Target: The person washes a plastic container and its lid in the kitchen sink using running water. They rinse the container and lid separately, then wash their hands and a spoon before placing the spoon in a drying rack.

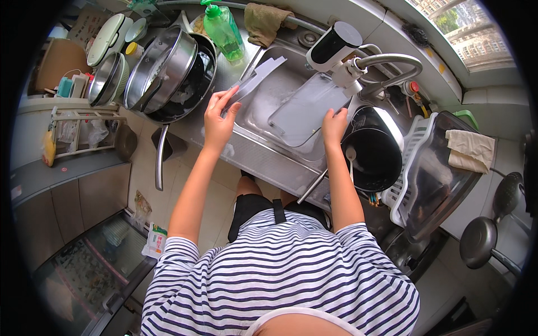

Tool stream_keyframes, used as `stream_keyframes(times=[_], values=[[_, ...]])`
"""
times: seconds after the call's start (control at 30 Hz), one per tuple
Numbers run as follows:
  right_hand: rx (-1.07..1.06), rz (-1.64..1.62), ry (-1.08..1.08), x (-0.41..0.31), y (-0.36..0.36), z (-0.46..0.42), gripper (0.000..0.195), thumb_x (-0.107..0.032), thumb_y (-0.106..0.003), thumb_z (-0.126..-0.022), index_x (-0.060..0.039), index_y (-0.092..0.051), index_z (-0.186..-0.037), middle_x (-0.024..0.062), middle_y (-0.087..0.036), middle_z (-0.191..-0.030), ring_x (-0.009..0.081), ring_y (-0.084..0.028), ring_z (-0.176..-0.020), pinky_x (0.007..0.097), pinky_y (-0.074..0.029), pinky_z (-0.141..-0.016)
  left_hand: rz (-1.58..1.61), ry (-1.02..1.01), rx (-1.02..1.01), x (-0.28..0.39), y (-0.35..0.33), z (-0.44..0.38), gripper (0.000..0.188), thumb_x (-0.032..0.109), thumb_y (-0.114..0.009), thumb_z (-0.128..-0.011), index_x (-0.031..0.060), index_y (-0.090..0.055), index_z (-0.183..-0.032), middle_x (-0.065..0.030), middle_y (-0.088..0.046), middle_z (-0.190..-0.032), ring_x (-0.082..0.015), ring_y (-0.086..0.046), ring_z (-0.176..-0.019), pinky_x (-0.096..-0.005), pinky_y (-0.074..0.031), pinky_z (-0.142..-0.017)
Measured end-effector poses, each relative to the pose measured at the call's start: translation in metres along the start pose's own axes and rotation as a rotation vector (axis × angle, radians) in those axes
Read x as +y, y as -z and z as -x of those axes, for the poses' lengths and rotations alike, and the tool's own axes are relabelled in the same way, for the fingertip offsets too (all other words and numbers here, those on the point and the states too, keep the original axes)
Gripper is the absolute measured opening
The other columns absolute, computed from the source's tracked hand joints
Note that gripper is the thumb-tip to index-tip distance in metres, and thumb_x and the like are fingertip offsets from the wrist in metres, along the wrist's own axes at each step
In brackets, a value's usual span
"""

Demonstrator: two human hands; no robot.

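Observation:
Over the steel sink, my left hand has its thumb and fingers at the near end of a pale plastic strip-like piece on the sink's left side; the grip is partly hidden. My right hand pinches the right edge of a clear rectangular plastic lid or tray, tilted in the basin. Above its far end is the faucet, fitted with a white and black device. A black pot with a white spoon stands right of my right hand.
Steel pots and a long-handled pan are stacked at left. A green soap bottle and a brown cloth lie beyond the sink. A white dish rack with a dark transparent cover is at right.

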State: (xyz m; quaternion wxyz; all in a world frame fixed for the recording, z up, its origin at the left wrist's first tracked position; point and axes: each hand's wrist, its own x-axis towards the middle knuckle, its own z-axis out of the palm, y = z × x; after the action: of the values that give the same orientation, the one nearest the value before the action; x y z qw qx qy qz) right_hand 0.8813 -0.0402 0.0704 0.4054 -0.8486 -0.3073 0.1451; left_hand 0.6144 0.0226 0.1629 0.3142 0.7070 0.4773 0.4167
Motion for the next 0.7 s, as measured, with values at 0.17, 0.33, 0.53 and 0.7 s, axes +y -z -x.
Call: stream_keyframes(times=[0.17,0.33,0.53,0.7], values=[[0.037,-0.073,-0.004,-0.005,0.000,-0.001,0.025,-0.011,-0.051,-0.081,0.0051,-0.040,-0.097,0.0271,-0.057,-0.079,0.0430,-0.056,-0.074,0.0458,-0.043,-0.066,-0.001,0.013,0.003,0.002,0.004,0.008,0.032,0.012,-0.062,-0.080,0.0083,-0.059,-0.112,-0.0054,-0.052,-0.093,-0.0140,-0.050,-0.081,-0.0240,-0.042,-0.073],[-0.029,-0.527,-0.105,0.021,-0.038,-0.013,0.023,-0.011,-0.048,-0.087,0.0003,-0.038,-0.104,0.0140,-0.055,-0.094,0.0242,-0.056,-0.084,0.0367,-0.046,-0.070,-0.009,0.004,0.035,-0.002,0.006,0.013,0.032,0.016,-0.065,-0.079,0.0083,-0.060,-0.110,-0.0072,-0.053,-0.092,-0.0169,-0.053,-0.082,-0.0255,-0.043,-0.074],[-0.160,-1.110,-0.337,0.034,-0.086,-0.028,0.024,-0.009,-0.047,-0.088,-0.0101,-0.037,-0.110,0.0058,-0.050,-0.103,0.0193,-0.053,-0.091,0.0355,-0.047,-0.071,-0.019,0.051,0.034,0.004,0.011,0.018,0.032,0.015,-0.064,-0.080,0.0070,-0.060,-0.111,-0.0053,-0.051,-0.092,-0.0145,-0.050,-0.080,-0.0240,-0.041,-0.071],[-0.107,-1.061,-0.528,0.009,-0.089,-0.016,0.025,-0.010,-0.047,-0.086,-0.0042,-0.039,-0.109,0.0072,-0.053,-0.096,0.0138,-0.051,-0.078,0.0281,-0.043,-0.059,-0.042,0.023,0.058,-0.004,0.016,0.023,0.031,0.017,-0.062,-0.082,0.0059,-0.059,-0.112,-0.0020,-0.050,-0.092,-0.0104,-0.045,-0.075,-0.0210,-0.037,-0.066]])
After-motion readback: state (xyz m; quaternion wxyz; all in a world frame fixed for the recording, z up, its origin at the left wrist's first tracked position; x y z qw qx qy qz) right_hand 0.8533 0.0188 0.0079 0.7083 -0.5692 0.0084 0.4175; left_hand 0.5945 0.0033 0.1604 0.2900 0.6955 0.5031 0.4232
